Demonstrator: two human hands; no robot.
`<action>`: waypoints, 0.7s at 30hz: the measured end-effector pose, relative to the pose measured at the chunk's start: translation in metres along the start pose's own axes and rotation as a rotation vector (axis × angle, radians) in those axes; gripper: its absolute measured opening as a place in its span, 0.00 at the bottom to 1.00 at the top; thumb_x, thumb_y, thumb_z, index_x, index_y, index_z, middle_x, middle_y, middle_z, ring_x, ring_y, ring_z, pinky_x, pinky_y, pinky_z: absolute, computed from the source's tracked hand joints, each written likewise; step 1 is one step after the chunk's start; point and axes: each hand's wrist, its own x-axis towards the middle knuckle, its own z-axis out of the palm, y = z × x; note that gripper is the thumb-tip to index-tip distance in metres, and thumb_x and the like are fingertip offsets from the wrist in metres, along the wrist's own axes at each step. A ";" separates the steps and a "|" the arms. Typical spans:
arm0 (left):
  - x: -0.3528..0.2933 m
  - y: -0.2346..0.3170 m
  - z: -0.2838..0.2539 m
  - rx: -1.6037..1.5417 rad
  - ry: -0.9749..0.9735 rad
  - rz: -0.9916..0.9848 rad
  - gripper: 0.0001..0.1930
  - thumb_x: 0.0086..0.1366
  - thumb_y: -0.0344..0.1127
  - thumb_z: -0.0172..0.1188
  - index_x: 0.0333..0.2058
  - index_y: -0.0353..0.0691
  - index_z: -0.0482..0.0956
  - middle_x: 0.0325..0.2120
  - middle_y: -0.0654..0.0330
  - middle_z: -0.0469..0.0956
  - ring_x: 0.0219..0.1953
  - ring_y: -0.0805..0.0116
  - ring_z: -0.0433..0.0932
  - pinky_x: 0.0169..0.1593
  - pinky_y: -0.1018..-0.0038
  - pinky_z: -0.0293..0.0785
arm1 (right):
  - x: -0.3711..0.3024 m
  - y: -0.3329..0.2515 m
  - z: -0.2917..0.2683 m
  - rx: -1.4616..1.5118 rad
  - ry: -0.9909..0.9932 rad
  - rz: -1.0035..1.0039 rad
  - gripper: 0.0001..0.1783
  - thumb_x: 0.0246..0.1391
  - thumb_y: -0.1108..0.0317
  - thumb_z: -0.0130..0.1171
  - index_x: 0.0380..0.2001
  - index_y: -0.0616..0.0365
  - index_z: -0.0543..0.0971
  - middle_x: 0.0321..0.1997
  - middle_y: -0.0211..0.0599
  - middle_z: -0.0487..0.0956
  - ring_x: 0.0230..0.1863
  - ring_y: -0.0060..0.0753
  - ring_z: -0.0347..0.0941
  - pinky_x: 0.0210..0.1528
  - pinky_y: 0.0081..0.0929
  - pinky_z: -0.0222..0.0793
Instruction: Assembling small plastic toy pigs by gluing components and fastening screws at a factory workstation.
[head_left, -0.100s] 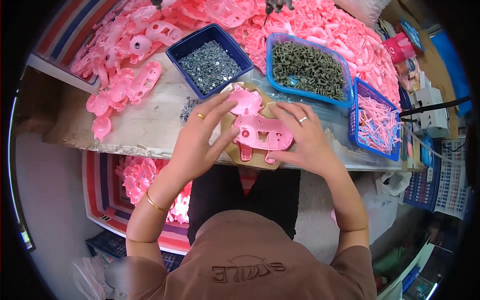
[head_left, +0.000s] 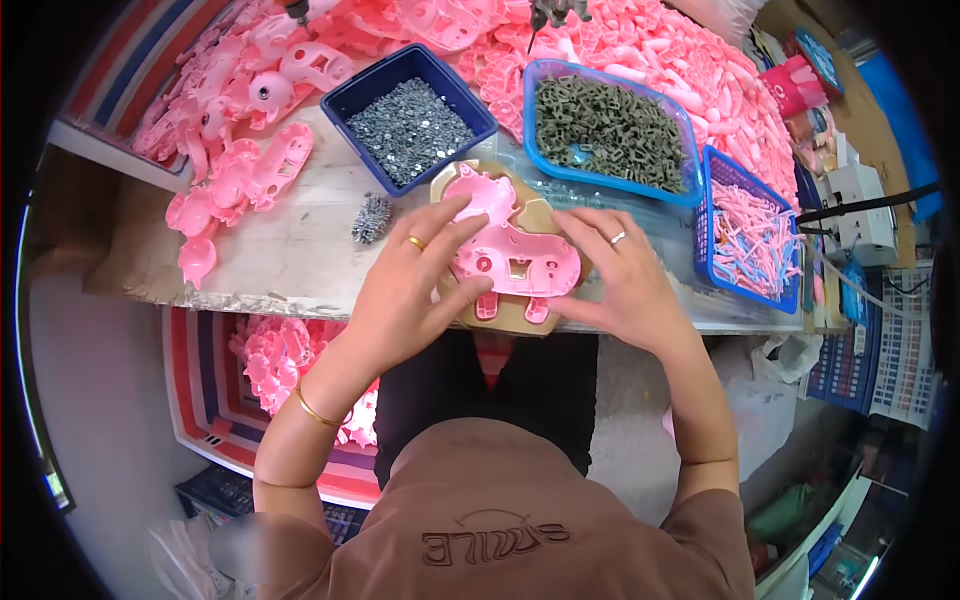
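Observation:
In front of me a pink plastic animal-shaped shell (head_left: 515, 245) sits over a tan block-like holder (head_left: 535, 213). Round holes and a rectangular window show in its body, and short legs point toward me. My left hand (head_left: 410, 275), wearing a ring, has its curved fingertips and thumb on the shell's left side, covering part of it. Around the right end is my right hand (head_left: 625, 285), also with a ring; its thumb touches near the lower edge and its fingers are at the upper edge. Between them the hands steady the shell.
Behind the holder stand a dark blue bin (head_left: 345, 120) of small metal parts and a light blue tray (head_left: 610, 180) of dark green clips. A blue basket (head_left: 710, 215) holds pink and blue sticks. Pink shells (head_left: 640, 50) heap along the back; a metal-part cluster (head_left: 371, 218) lies left.
The shell under my hands now shows a smoother surface, and the hollow of its head no longer shows. The view has shifted slightly; both hands stay around the shell.

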 end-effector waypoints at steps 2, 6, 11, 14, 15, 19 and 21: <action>0.002 0.003 0.009 0.110 -0.048 0.101 0.29 0.57 0.38 0.67 0.57 0.39 0.71 0.61 0.49 0.66 0.61 0.46 0.65 0.62 0.57 0.63 | -0.007 0.009 0.004 0.035 -0.061 0.016 0.38 0.39 0.60 0.73 0.56 0.57 0.74 0.52 0.39 0.73 0.53 0.46 0.68 0.56 0.39 0.65; 0.005 0.011 0.028 0.219 -0.109 0.112 0.32 0.56 0.43 0.67 0.58 0.40 0.70 0.62 0.53 0.65 0.63 0.47 0.61 0.64 0.55 0.60 | -0.010 0.008 0.011 0.066 -0.009 0.033 0.33 0.41 0.61 0.72 0.53 0.58 0.76 0.47 0.39 0.74 0.49 0.44 0.69 0.52 0.39 0.65; 0.008 0.014 0.039 0.227 -0.139 0.115 0.33 0.55 0.43 0.67 0.58 0.39 0.69 0.62 0.54 0.65 0.64 0.49 0.61 0.65 0.56 0.59 | -0.010 0.006 0.010 0.005 -0.010 0.009 0.33 0.41 0.59 0.72 0.52 0.57 0.76 0.45 0.36 0.74 0.48 0.42 0.69 0.50 0.37 0.64; 0.012 0.015 0.043 0.236 -0.109 0.123 0.32 0.55 0.40 0.67 0.58 0.39 0.70 0.61 0.55 0.66 0.63 0.50 0.63 0.64 0.57 0.60 | -0.010 0.007 0.013 -0.057 0.006 -0.022 0.31 0.41 0.60 0.71 0.50 0.55 0.77 0.44 0.34 0.74 0.47 0.41 0.69 0.49 0.37 0.63; 0.013 0.017 0.043 0.225 -0.104 0.135 0.30 0.56 0.40 0.66 0.57 0.37 0.70 0.59 0.54 0.68 0.61 0.51 0.64 0.63 0.57 0.61 | -0.012 0.007 0.016 -0.057 0.008 -0.018 0.31 0.41 0.60 0.71 0.50 0.55 0.77 0.44 0.34 0.74 0.47 0.41 0.69 0.49 0.37 0.63; 0.013 0.018 0.050 0.208 -0.079 0.155 0.28 0.55 0.39 0.66 0.55 0.37 0.72 0.55 0.55 0.70 0.57 0.52 0.67 0.60 0.59 0.64 | -0.016 0.006 0.020 -0.059 0.010 -0.015 0.25 0.41 0.61 0.71 0.46 0.52 0.79 0.43 0.33 0.75 0.47 0.40 0.70 0.50 0.37 0.63; 0.013 0.017 0.050 0.197 -0.092 0.138 0.28 0.55 0.39 0.66 0.54 0.38 0.72 0.55 0.55 0.70 0.57 0.52 0.67 0.60 0.59 0.64 | -0.011 0.011 0.014 -0.005 0.007 0.016 0.22 0.43 0.62 0.71 0.44 0.51 0.80 0.43 0.33 0.76 0.47 0.39 0.70 0.50 0.36 0.64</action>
